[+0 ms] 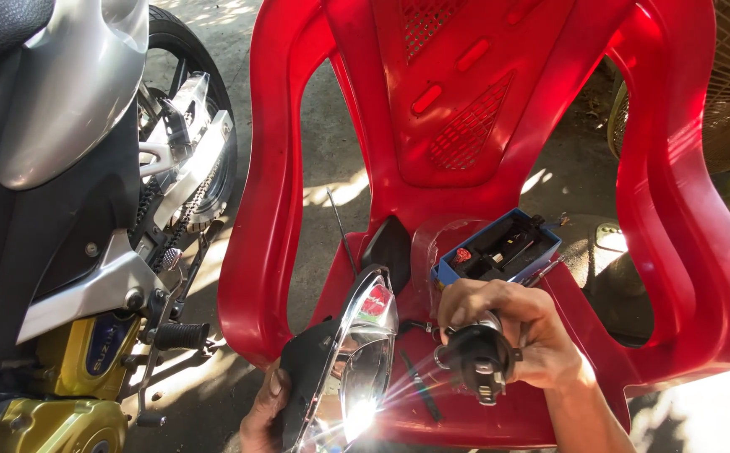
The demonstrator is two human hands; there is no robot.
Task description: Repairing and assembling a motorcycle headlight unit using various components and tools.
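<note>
A: Head view. State the position of each hand.

B: The left hand [266, 411] grips the headlight assembly [350, 369] by its dark rear housing, fingers wrapped around the lower edge, with the reflector and clear lens turned up toward the camera. The assembly is tilted and rests against the front of the red plastic chair [466, 126] seat. The right hand [520, 323] is closed around a black bulb socket [476, 359], which has a rubber boot and a connector at its base. The socket is held just beside the assembly, to its right and apart from it.

A: What else lies on the seat?

B: An open blue box [499, 249] with dark parts inside sits behind the right hand. A thin metal rod [340, 231] leans near the assembly. A motorcycle [71, 226] stands at the left, its chain and rear wheel visible.

A: Which step is in hand?

B: Judging by the grip, the socket is out of the housing, so this is the bulb service stage. Whether it is going in or coming out cannot be told.

A: What does the next move call for?

B: The left hand must keep the housing steady. The right hand must align the socket squarely with the rear opening, which is hidden in this view. Sun glare on the reflector obscures detail.
</note>
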